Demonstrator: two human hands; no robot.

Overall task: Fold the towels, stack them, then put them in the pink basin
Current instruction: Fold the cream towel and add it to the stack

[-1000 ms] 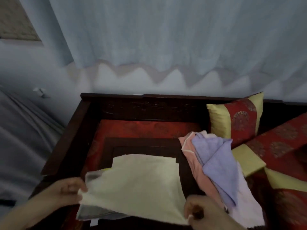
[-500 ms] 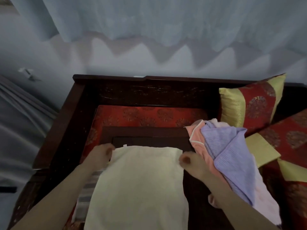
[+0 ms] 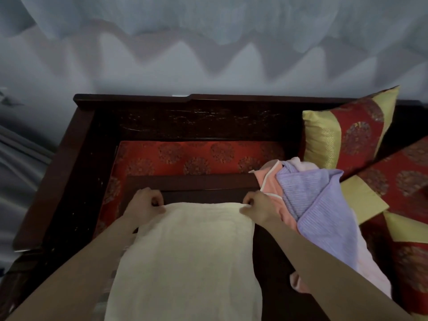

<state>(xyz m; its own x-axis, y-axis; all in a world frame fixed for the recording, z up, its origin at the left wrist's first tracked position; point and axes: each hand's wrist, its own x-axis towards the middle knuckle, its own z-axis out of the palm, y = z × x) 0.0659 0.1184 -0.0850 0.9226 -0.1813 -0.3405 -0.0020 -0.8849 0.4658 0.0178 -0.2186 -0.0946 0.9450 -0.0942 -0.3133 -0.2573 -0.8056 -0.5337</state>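
A cream towel [image 3: 185, 256] lies flat on the dark low table [image 3: 192, 181], folded over with its fold edge at the far side. My left hand [image 3: 144, 203] pinches its far left corner and my right hand [image 3: 257, 205] pinches its far right corner. A striped grey towel [image 3: 120, 256] peeks out beneath its left edge. To the right lies a loose pile: a purple towel [image 3: 322, 218] on top of a salmon towel [image 3: 271, 186] and a pale pink towel [image 3: 368, 269]. No pink basin is in view.
The low table stands on a red patterned cushion [image 3: 199, 156] inside a dark wooden bench frame [image 3: 208, 98]. Red and gold pillows [image 3: 347, 130] sit at the right. A pale curtain [image 3: 208, 31] hangs behind.
Both hands carried the near edge of the cream towel away from me and laid it over the far edge, folding it in half. The view tilted downward.
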